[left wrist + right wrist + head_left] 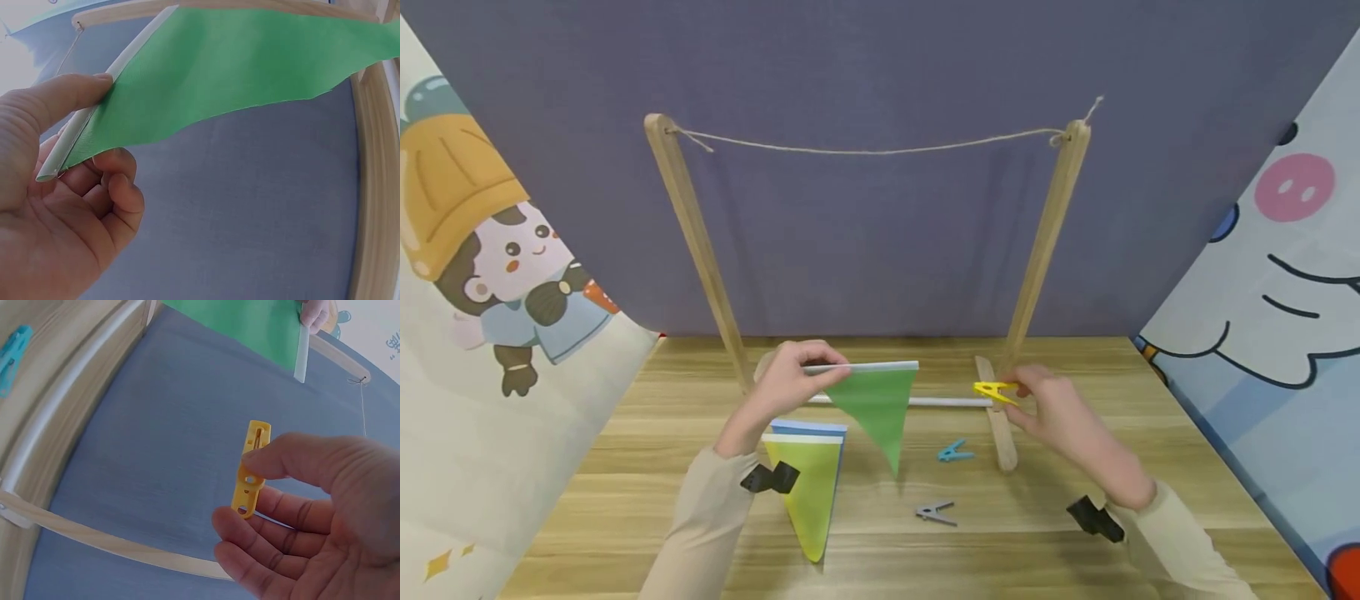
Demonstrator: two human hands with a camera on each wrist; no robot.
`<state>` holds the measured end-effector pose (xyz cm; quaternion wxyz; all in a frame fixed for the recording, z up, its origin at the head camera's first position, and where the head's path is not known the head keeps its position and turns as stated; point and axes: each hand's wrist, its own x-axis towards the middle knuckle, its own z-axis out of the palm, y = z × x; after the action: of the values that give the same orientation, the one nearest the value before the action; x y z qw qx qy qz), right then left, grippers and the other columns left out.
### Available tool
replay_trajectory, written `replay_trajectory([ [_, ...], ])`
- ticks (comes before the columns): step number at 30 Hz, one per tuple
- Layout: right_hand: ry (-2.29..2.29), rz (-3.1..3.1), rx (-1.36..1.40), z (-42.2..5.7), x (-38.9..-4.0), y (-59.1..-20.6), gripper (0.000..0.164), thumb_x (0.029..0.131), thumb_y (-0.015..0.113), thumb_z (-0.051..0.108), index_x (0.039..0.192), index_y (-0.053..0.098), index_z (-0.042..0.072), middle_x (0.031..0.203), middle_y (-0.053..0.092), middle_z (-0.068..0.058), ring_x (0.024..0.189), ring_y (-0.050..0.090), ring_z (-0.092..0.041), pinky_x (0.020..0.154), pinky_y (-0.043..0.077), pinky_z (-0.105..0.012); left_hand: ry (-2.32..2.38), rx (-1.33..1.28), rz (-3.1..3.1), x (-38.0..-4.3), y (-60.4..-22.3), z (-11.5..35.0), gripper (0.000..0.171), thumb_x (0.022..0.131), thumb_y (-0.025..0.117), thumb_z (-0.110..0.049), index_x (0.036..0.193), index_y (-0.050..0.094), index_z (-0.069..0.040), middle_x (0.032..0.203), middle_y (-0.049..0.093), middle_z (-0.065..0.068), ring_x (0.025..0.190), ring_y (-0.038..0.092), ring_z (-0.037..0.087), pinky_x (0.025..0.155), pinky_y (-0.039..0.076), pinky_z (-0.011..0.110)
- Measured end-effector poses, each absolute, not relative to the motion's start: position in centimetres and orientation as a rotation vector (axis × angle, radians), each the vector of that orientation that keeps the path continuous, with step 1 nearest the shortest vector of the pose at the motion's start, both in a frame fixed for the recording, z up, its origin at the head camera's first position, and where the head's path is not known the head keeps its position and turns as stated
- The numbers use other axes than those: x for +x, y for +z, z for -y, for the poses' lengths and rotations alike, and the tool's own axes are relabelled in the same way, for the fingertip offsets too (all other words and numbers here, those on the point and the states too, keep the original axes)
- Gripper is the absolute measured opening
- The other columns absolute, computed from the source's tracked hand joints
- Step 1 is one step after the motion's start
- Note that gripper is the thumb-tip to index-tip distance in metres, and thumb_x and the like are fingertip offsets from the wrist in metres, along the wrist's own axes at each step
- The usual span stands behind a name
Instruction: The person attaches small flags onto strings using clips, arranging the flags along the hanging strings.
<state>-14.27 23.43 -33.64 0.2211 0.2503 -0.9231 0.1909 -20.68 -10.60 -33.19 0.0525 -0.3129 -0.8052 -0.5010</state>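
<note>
My left hand (pixel 797 375) pinches a green triangular pennant (pixel 880 408) by its white top edge, thumb on the near side. The pennant hangs point down above the table, in front of a white rod (pixel 951 402). In the left wrist view the green pennant (pixel 212 62) stretches away from the thumb. My right hand (pixel 1052 404) holds a yellow clothespin (pixel 992 391) between thumb and fingers, near the right post's foot. The right wrist view shows the yellow clothespin (pixel 249 487) under the thumb. A string (pixel 865 152) sags between two wooden posts above both hands.
A yellow-green pennant (pixel 812 492) lies over a blue one (pixel 808 427) at the left. A blue clothespin (pixel 954 452) and a grey clothespin (pixel 936 512) lie on the table. The left post (pixel 700 250) and right post (pixel 1045 242) stand before a grey-blue backdrop.
</note>
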Motion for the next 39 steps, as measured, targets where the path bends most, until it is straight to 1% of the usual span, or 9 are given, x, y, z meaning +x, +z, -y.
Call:
replay_trajectory([
  [8,0.546,2.621,0.667,-23.5,-14.4,-32.3,0.03,0.069,0.076,-0.005,0.096,0.063,-0.004,0.09,0.064,-0.015,0.074,0.061,-0.024,0.06,0.053,-0.032,-1.525,-0.957,2.422,-21.0,-32.4,9.9,0.004,0.083,0.07,-0.006,0.085,0.071,-0.002,0.083,0.069,0.004,0.079,0.063,0.015,0.076,0.052,0.031],
  [12,0.503,2.601,0.681,-23.7,-14.5,-31.8,0.031,0.068,0.076,-0.007,0.096,0.063,-0.004,0.089,0.064,-0.015,0.073,0.061,-0.024,0.059,0.053,-0.031,-1.527,-0.938,2.421,-21.3,-32.1,9.5,0.004,0.083,0.071,-0.008,0.085,0.072,-0.004,0.083,0.069,0.003,0.08,0.064,0.015,0.078,0.052,0.033],
  [18,0.461,2.55,0.719,-24.0,-14.7,-31.1,0.03,0.066,0.075,-0.008,0.093,0.063,-0.004,0.085,0.063,-0.014,0.07,0.06,-0.023,0.057,0.052,-0.032,-1.499,-0.929,2.427,-21.7,-31.9,8.8,0.005,0.084,0.071,-0.009,0.086,0.072,-0.006,0.086,0.069,0.002,0.084,0.063,0.015,0.081,0.05,0.032],
  [21,0.451,2.548,0.716,-24.2,-14.8,-30.7,0.03,0.067,0.076,-0.007,0.093,0.063,-0.004,0.084,0.064,-0.014,0.07,0.06,-0.023,0.058,0.052,-0.034,-1.498,-0.948,2.406,-22.0,-31.6,8.4,0.005,0.084,0.07,-0.009,0.086,0.072,-0.005,0.086,0.069,0.003,0.082,0.063,0.016,0.081,0.051,0.034],
  [25,0.442,2.574,0.688,-24.4,-14.8,-30.3,0.029,0.068,0.076,-0.005,0.094,0.063,-0.004,0.084,0.063,-0.014,0.071,0.06,-0.024,0.059,0.052,-0.036,-1.521,-0.972,2.372,-22.3,-31.2,7.7,0.005,0.083,0.07,-0.008,0.086,0.072,-0.004,0.085,0.069,0.005,0.08,0.063,0.016,0.08,0.051,0.041],
  [28,0.436,2.591,0.671,-24.6,-14.8,-29.9,0.03,0.069,0.076,-0.005,0.095,0.063,-0.005,0.085,0.063,-0.015,0.072,0.061,-0.025,0.059,0.053,-0.037,-1.521,-0.98,2.372,-22.5,-31.0,7.2,0.006,0.084,0.07,-0.008,0.086,0.072,-0.004,0.085,0.069,0.004,0.08,0.064,0.015,0.079,0.052,0.038],
  [32,0.421,2.577,0.671,-24.9,-14.8,-29.4,0.03,0.069,0.076,-0.005,0.096,0.063,-0.005,0.086,0.063,-0.015,0.071,0.061,-0.025,0.058,0.052,-0.036,-1.496,-1.002,2.36,-22.8,-30.6,6.6,0.006,0.084,0.07,-0.008,0.087,0.072,-0.003,0.085,0.069,0.005,0.079,0.064,0.016,0.076,0.052,0.03],
  [39,0.403,2.562,0.655,-25.5,-14.8,-28.0,0.03,0.069,0.076,-0.005,0.096,0.063,-0.004,0.087,0.063,-0.015,0.072,0.061,-0.026,0.059,0.052,-0.037,-1.498,-1.024,2.326,-23.4,-30.1,5.6,0.007,0.083,0.07,-0.008,0.086,0.072,-0.002,0.086,0.069,0.007,0.081,0.065,0.02,0.077,0.052,0.034],
])
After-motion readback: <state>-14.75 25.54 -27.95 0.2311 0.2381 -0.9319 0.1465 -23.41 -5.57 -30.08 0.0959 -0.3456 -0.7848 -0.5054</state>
